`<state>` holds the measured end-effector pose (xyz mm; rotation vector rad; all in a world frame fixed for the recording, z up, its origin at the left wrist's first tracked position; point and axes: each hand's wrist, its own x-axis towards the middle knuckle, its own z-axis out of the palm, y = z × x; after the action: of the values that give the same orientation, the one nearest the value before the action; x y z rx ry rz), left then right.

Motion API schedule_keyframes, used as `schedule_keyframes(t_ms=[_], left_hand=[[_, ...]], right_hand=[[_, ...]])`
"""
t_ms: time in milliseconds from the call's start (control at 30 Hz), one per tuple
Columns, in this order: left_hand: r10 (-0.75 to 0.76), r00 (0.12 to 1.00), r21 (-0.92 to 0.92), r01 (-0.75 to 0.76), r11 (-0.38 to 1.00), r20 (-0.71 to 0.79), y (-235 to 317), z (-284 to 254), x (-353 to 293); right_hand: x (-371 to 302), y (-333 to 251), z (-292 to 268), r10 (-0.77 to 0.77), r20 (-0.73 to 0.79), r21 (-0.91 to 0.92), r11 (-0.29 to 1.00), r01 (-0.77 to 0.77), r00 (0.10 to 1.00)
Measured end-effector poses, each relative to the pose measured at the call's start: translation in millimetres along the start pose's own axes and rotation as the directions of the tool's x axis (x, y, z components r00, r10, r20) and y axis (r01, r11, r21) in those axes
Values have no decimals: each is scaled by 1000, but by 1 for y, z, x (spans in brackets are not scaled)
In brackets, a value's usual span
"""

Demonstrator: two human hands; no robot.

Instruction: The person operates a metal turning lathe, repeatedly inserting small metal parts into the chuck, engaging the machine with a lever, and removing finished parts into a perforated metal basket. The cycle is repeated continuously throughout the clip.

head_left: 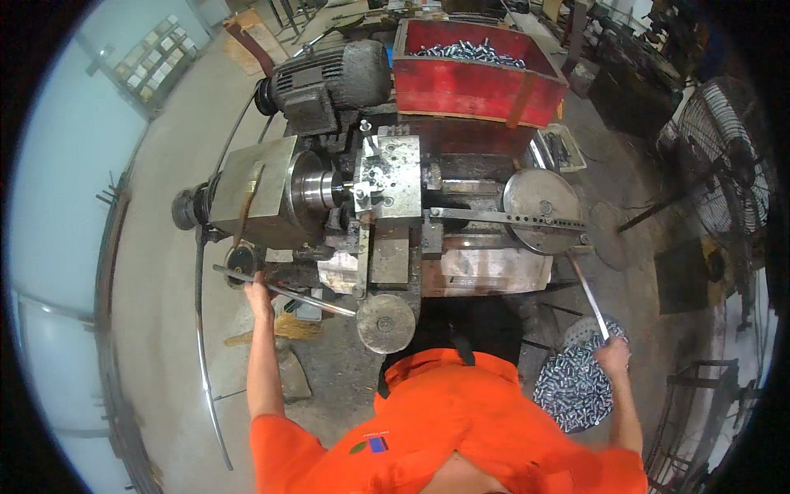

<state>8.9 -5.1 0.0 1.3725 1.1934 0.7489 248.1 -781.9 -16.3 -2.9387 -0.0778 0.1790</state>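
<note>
A small lathe-like metal machine stands in front of me. My left hand [259,298] is closed around a long steel lever [317,302], whose inner end meets a round metal disc [386,324] at the machine's near side. Off to the right, my right hand [613,357] grips the end of a second lever [589,292] running down from a large round plate [541,206]. A drilled flat bar [481,216] links that plate toward the tool block [392,177]. Left of the block sits the spindle chuck [322,189]; any workpiece in it is too small to make out.
Below my right hand, a basket holds many small shiny metal parts [574,387]. Behind the machine are a motor [333,78] and a red bin [469,90] with similar parts. A fan [724,160] stands right; a straw brush [292,328] lies beyond my left forearm.
</note>
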Motion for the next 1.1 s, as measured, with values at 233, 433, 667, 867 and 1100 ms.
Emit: schedule_keyframes(t_ms=[233,433,667,867,1100], left_hand=[[77,993,-24,-79,997,-85,-11,-1,7],[61,998,-8,-61,998,-22,-1,5,0],[-21,1000,182,19,983,10,11,-2,2],[-72,996,131,65,989,49,21,2,-12],[-21,977,81,4,997,214,11,1,-9]], right_hand=[[-84,-119,3,131,512,705,500,-503,849],[-89,-126,13,28,384,803,484,-348,923],[-74,-109,1,27,354,663,698,-271,935],[27,-5,-18,-33,-31,13,999,33,999],[180,31,-40,-28,-260,-375,924,-75,965]])
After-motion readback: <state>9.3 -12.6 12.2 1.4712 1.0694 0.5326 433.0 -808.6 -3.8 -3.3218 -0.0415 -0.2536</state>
